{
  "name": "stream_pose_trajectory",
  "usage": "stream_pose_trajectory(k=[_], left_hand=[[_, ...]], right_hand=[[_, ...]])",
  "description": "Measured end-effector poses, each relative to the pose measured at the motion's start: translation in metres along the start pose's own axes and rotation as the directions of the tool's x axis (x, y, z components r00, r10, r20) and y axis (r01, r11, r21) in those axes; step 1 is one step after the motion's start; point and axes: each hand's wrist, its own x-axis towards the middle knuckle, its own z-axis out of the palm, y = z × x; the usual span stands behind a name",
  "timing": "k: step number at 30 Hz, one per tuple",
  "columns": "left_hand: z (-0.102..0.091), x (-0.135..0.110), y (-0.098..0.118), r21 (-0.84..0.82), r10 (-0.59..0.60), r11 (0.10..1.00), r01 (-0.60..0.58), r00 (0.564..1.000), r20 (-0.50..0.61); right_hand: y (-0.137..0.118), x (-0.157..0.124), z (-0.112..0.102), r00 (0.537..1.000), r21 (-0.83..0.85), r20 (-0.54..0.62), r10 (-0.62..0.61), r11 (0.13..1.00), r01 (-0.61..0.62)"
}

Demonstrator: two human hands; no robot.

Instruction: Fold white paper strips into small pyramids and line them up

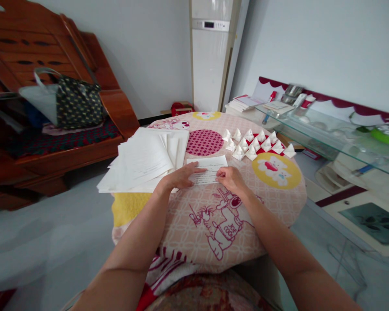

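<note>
A rectangular sheet of paper with printed lines lies flat on the round table, between my hands. My left hand rests over its left side, fingers stretched out across it. At the right edge of the sheet, my right hand has its fingers curled and pinched on the paper. To the left lies a large, uneven stack of white paper sheets, some with faint print. Several small folded white paper pieces with pointed tops stand grouped at the table's right rear.
A patterned cloth covers the table. On the left, a wooden bench holds a dark patterned bag. A glass-topped cabinet with assorted items runs along the right. Behind the table stands a tall white appliance.
</note>
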Motion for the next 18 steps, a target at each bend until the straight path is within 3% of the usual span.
stream_pose_trajectory(k=[7,10,12,14,18], left_hand=[[-0.004,-0.002,-0.009,0.031,0.030,0.999,-0.032,0.998,0.050],[-0.002,0.003,-0.008,-0.013,-0.031,0.999,0.030,0.994,-0.107],[0.001,0.009,-0.005,-0.083,-0.125,0.991,0.104,0.945,-0.303],[0.004,0.016,-0.001,-0.131,-0.183,0.981,0.140,0.886,-0.425],[0.006,0.023,0.008,-0.183,-0.280,0.960,0.214,0.794,-0.539]], right_hand=[[0.003,0.001,0.003,1.000,0.038,-0.020,-0.018,0.999,0.019],[0.009,0.003,0.001,0.990,0.047,-0.139,0.012,0.999,-0.006],[0.014,0.005,-0.002,0.958,0.014,-0.281,0.065,0.998,-0.064],[0.019,0.007,-0.006,0.921,-0.016,-0.373,0.109,0.992,-0.123],[0.026,0.012,-0.009,0.925,0.049,-0.339,0.172,0.985,-0.165]])
